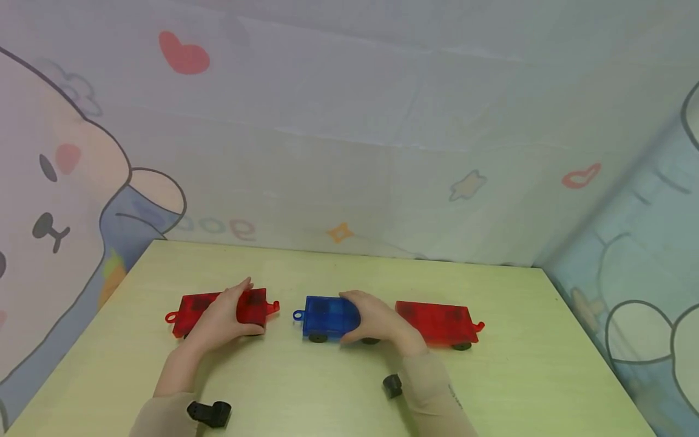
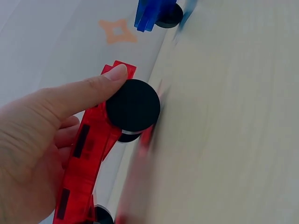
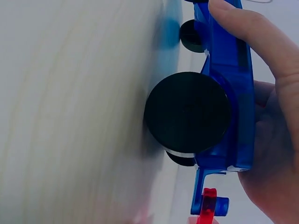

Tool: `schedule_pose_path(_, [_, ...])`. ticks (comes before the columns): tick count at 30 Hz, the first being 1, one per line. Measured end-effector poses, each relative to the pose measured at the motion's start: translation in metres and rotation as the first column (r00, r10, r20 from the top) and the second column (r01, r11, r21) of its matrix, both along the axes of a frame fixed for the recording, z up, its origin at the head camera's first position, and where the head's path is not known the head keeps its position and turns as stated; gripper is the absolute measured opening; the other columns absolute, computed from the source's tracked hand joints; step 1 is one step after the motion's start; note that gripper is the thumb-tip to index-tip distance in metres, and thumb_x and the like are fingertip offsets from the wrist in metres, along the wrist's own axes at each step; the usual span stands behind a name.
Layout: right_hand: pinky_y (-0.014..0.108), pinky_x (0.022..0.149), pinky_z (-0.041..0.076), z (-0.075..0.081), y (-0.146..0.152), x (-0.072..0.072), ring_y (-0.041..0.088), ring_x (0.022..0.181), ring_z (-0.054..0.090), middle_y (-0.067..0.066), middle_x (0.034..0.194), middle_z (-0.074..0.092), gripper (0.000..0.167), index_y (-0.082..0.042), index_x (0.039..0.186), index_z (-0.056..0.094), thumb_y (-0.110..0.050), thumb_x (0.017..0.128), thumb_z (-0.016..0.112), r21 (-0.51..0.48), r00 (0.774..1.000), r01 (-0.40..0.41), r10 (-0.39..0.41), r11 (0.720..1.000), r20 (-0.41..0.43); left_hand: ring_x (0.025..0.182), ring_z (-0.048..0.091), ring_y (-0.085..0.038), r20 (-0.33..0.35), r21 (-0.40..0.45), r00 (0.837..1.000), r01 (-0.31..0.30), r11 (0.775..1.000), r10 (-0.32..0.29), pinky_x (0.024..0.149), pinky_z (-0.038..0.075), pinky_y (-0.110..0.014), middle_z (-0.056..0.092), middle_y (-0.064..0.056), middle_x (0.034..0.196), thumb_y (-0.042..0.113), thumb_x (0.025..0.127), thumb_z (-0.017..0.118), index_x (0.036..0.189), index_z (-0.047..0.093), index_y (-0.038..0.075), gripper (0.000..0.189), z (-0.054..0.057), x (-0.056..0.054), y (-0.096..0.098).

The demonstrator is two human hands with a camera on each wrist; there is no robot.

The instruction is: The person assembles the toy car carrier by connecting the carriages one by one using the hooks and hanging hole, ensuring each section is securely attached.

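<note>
In the head view my left hand [image 1: 222, 315] grips a translucent red toy wagon [image 1: 253, 308] across its top, thumb on the near side. The left wrist view shows its black wheels [image 2: 133, 105] and my thumb beside the front one. My right hand [image 1: 379, 318] holds a translucent blue toy wagon [image 1: 327, 315] by its right half. A gap separates the left red wagon's hook [image 1: 273, 308] from the blue wagon's ring [image 1: 298, 315]. Behind the right hand stands another red wagon [image 1: 437, 321]; in the right wrist view its red ring [image 3: 207, 207] sits around the blue wagon's peg [image 3: 222, 206].
The wagons stand in a row across a pale yellow table [image 1: 306, 388]. A cloth backdrop [image 1: 349, 121] with cartoon prints rises behind the table and at both sides. Black wrist mounts [image 1: 213, 414] show at both sleeves.
</note>
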State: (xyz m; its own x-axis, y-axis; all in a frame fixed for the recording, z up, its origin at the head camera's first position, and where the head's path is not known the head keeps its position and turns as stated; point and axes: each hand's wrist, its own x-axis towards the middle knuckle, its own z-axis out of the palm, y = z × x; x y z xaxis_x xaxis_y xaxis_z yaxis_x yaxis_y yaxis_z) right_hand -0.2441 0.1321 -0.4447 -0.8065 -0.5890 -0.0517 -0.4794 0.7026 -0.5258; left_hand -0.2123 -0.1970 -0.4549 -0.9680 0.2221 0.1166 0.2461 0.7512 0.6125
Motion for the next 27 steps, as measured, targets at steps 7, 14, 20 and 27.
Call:
schedule_pose_path(7, [0.053,0.107,0.043,0.000,0.000,-0.001,0.034,0.130,0.049,0.016,0.143,0.051,0.082,-0.004,0.142,0.047,-0.031,0.074,0.083,0.001,1.000,0.003,-0.003,1.000,-0.002,0.130,0.044,-0.042,0.009,0.025,1.000,0.007,1.000,-0.007,0.105,0.040,-0.061,0.050,-0.021,0.142,0.027,0.071,0.088,0.149,0.029,-0.007,0.104,0.001,-0.001,0.001])
schedule_pose_path(14, [0.053,0.108,0.042,-0.002,0.002,-0.002,0.034,0.130,0.048,0.015,0.143,0.051,0.082,-0.002,0.142,0.047,-0.032,0.074,0.083,0.003,1.000,-0.009,0.009,1.000,-0.017,0.132,0.043,-0.042,0.012,0.023,1.000,0.018,1.000,-0.018,0.106,0.039,-0.061,0.050,-0.019,0.143,0.026,0.070,0.088,0.149,0.030,-0.006,0.103,0.000,0.000,0.005])
schedule_pose_path(20, [0.054,0.107,0.043,-0.002,0.005,-0.001,0.034,0.131,0.048,0.015,0.144,0.050,0.081,-0.003,0.143,0.046,-0.032,0.075,0.081,-0.007,1.000,-0.004,0.004,1.000,-0.011,0.131,0.044,-0.042,0.023,0.017,0.999,0.027,0.999,-0.027,0.103,0.041,-0.062,0.051,-0.018,0.143,0.029,0.071,0.088,0.149,0.031,-0.004,0.103,0.002,0.002,0.012])
schedule_pose_path(27, [0.054,0.104,0.045,0.000,0.006,0.002,0.033,0.131,0.048,0.013,0.144,0.050,0.080,-0.007,0.143,0.047,-0.032,0.075,0.081,-0.022,1.000,0.016,-0.017,1.000,-0.015,0.133,0.042,-0.040,0.056,0.020,0.998,0.028,0.999,-0.029,0.102,0.043,-0.062,0.048,-0.017,0.146,0.030,0.071,0.088,0.151,0.029,-0.001,0.104,0.001,0.002,0.020])
